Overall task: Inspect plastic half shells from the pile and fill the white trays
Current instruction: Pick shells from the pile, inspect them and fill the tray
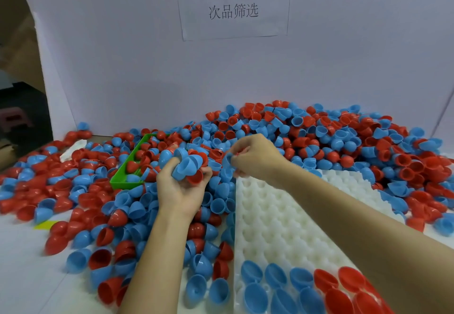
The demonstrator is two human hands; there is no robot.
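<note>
Clutching several blue and red half shells [188, 166] in left grip [181, 186], right grip [255, 159] pinching one blue shell [227, 160], white tray [270, 210] below

Work surface [22, 252]: white, flat, backed by white board wall w/ paper sign.
Directly on it:
- pile of half shells [319, 137], red & blue mixed, spread L to R, deepest at rear right
- white tray [270, 215], dimpled, front right; blue & red shells seated in nearest rows
- green tray [120, 178], left-centre, shells inside
- yellow scrap [45, 224], near left edge
</note>
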